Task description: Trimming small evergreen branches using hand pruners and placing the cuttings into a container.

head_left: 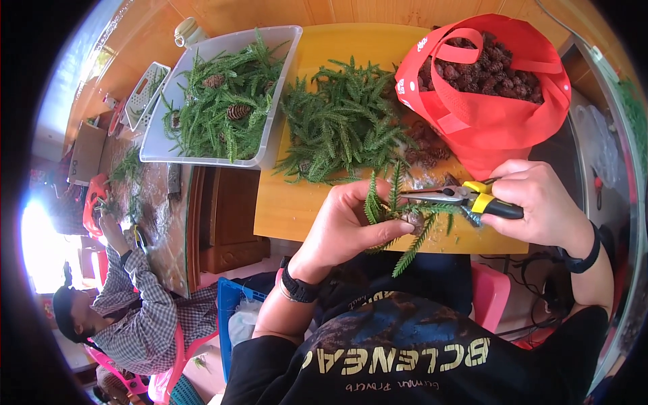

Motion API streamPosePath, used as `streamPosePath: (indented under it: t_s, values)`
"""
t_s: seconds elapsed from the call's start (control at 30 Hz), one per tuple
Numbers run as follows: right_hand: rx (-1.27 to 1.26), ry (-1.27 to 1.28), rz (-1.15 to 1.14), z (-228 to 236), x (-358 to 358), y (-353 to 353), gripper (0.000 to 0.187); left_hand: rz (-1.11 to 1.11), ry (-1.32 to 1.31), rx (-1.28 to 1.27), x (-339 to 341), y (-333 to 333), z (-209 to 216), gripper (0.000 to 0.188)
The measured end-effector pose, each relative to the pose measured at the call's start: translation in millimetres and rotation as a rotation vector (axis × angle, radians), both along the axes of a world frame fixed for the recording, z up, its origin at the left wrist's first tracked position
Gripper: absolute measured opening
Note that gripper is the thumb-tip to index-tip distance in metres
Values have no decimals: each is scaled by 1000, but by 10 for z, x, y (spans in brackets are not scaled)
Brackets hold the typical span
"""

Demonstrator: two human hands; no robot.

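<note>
Conifer sprig (398, 219) with small cone sits in left hand (344, 226), fingers curled shut around its stem, near edge of yellow table (297, 202). Sprig's long axis roughly left-right; the pliers (466, 197) come in from the right, tips touching it. Right hand (540, 202) is wrapped around the handles, jaws look nearly shut. Count: one sprig held, one pliers, one red bag (493, 101) of cones far right, one clear bin (223, 94) of greens far left.

Yellow wooden table (297, 209) beside a glass-topped table (172, 223), bright daylight at left.
</note>
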State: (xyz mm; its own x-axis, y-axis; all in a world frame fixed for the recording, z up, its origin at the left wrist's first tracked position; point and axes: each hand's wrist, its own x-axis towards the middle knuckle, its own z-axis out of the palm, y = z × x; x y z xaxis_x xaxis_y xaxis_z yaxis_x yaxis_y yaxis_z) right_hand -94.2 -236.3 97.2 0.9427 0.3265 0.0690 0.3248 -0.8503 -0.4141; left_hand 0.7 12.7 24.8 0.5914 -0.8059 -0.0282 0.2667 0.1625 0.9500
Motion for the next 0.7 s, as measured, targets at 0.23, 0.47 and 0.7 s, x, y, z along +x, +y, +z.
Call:
streamPosePath:
  t_s: [0.23, 0.47, 0.7]
  values:
    - [340, 91, -220, 10, -124, -65, 14, 79, -37, -15, 52, 117, -79, 20]
    - [211, 74, -470, -358, -560, -364, 14, 144, 47, -146, 252, 285, 118, 23]
    - [338, 121, -562, -514, -702, -409, 13, 286, -1, -88, 299, 201, 210, 25]
